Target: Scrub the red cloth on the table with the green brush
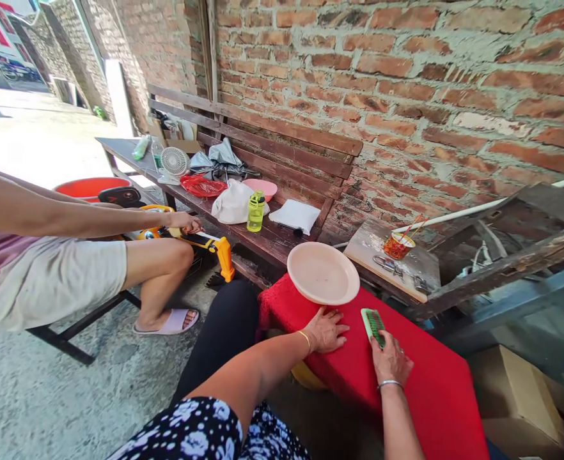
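A green scrubbing brush [373, 326] is gripped in my right hand [391, 359], held over the red tablecloth [435, 390]; its green bristles show. Whether the brush touches the cloth I cannot tell. My left hand [326, 330] lies flat on the same cloth with its fingers spread, holding nothing. Just beyond the left fingertips stands a wide, pale pink basin [323, 273], which looks to have a little water in it.
A person with a yellow toy-like tool [224, 255] sits at left. Along the wall, a wooden bench [282, 243] carries a green bottle [256, 212], a white fan [174, 161] and bags. A board [359, 246] with an instant-noodle cup [398, 246] stands behind; a cardboard box [517, 390] lies right.
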Demonstrator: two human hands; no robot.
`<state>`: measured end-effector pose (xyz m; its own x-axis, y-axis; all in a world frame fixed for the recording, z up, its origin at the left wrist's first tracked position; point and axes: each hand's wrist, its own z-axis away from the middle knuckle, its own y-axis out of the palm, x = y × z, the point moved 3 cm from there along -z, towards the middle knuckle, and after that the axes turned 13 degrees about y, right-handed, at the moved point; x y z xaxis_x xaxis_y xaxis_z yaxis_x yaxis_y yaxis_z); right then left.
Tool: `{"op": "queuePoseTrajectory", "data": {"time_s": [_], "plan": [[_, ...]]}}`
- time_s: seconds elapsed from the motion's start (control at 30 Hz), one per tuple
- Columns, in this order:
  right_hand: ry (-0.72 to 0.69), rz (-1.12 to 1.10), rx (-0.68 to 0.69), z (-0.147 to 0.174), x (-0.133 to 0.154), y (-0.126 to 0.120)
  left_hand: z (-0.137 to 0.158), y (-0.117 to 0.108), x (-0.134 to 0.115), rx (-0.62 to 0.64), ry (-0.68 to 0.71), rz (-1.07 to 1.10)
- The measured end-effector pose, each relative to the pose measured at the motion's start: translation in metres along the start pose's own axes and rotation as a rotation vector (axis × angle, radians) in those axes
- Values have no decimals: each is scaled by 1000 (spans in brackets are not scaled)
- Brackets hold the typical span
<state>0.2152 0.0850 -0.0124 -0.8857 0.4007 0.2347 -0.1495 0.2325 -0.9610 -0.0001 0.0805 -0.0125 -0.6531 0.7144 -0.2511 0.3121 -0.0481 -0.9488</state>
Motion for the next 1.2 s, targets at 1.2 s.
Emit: {"op": "queuePoseTrajectory", "data": {"time_s": [1.2], "plan": [[207, 117, 24, -86, 4, -14, 2, 1, 0, -32, 20, -44]]}}
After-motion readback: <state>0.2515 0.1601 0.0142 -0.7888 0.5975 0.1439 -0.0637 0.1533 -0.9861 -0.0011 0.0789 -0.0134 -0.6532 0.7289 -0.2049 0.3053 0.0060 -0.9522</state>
